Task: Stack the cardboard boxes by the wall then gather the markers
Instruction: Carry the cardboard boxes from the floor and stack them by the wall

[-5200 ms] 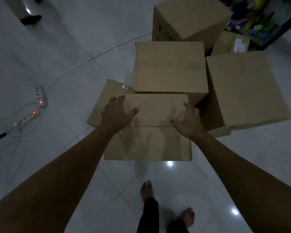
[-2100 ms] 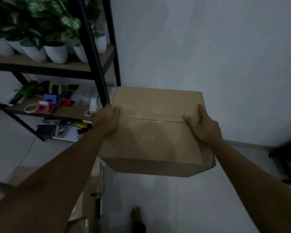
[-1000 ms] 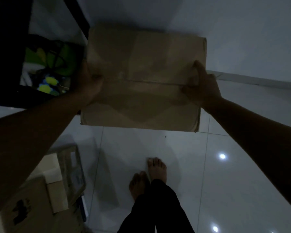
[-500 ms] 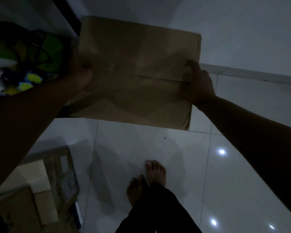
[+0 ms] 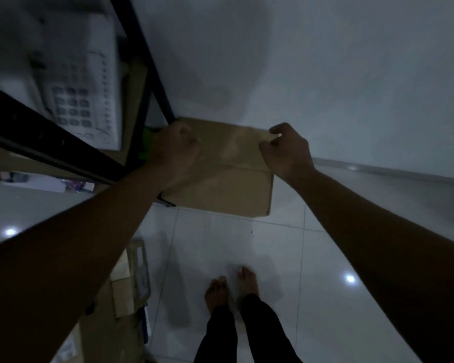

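Dim room, glossy white tiled floor [image 5: 247, 244], pale wall [image 5: 299, 61] straight ahead. Down at the foot of that wall sits the cardboard box [image 5: 228, 184], tight beside the black shelf frame [image 5: 147, 74]. Left hand [image 5: 174, 150] is curled on the box's top near its left edge, right hand [image 5: 286, 150] pinching the far right corner with bent fingers. Bare feet [image 5: 231, 286] stand well back from both hands, and more cardboard [image 5: 131, 279] lies under the left forearm.
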